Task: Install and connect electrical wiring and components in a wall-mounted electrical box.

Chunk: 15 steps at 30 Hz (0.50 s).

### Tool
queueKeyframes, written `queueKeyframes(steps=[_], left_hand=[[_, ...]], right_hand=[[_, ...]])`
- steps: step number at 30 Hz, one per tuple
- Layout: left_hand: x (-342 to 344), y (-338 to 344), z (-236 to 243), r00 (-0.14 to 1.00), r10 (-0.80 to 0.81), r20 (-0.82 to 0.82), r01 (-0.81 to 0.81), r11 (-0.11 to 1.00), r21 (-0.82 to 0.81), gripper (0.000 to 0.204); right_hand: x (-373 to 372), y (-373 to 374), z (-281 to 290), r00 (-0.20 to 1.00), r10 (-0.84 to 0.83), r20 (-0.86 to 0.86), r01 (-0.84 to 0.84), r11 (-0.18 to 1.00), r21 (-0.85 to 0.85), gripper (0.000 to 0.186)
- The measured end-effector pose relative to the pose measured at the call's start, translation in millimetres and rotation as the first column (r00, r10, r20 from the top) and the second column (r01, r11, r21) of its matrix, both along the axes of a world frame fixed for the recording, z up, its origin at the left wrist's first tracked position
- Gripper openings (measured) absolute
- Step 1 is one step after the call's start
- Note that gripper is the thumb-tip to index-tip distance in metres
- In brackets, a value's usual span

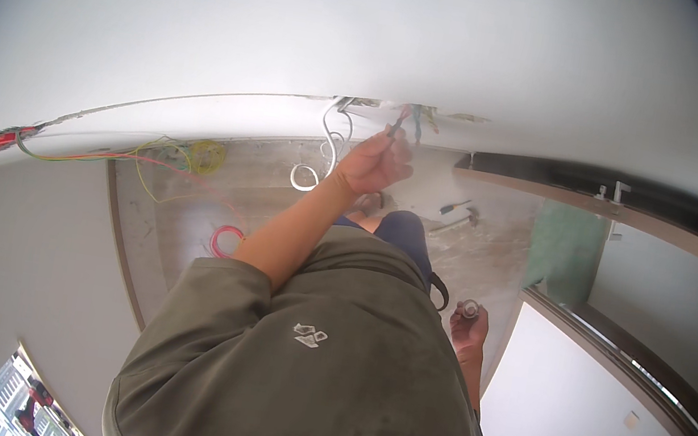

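My left hand (pixel 375 163) is raised to the white wall, its fingers closed in a pinch around a bundle of thin wires (pixel 399 121), dark with a pinkish-red part, coming out of a wall opening. Beside it, blue and yellowish wires (pixel 418 125) stick out of the same gap. White cables (pixel 326 138) hang from the wall just left of the hand, one curling into loops. Low at my right side, my right hand (pixel 467 330) is closed round a small, pale, ring-shaped roll (pixel 470 309), which looks like tape.
Yellow, green and red wires (pixel 78 157) trail from a red-edged wall opening (pixel 4 141) at the left. A red wire coil (pixel 225 241) lies on the floor. A hammer (pixel 459 221) and a blue-handled tool (pixel 454 207) lie ahead. Dark-framed doors (pixel 607 184) stand at the right.
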<state>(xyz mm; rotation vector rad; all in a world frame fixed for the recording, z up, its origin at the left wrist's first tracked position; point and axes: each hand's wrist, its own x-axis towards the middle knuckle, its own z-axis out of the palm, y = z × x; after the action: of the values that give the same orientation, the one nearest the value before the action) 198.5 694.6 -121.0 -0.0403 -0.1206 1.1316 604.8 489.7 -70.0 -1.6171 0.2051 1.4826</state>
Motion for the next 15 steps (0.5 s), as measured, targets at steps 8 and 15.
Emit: queueKeyframes(steps=[8, 15], left_hand=[[-6.8, 1.0, 27.5, 0.995, -0.003, 0.096, 0.01, 0.997, -0.08, 0.023], [-9.1, 1.9, 49.5, 0.928, 0.081, -0.363, -0.16, 0.968, -0.192, 0.033]], right_hand=[[5.9, -0.1, 2.0, 0.999, 0.006, 0.046, -0.006, 1.0, 0.001, 0.031], [34.7, 8.7, -17.6, 0.999, 0.018, 0.027, -0.018, 1.0, 0.011, 0.031]])
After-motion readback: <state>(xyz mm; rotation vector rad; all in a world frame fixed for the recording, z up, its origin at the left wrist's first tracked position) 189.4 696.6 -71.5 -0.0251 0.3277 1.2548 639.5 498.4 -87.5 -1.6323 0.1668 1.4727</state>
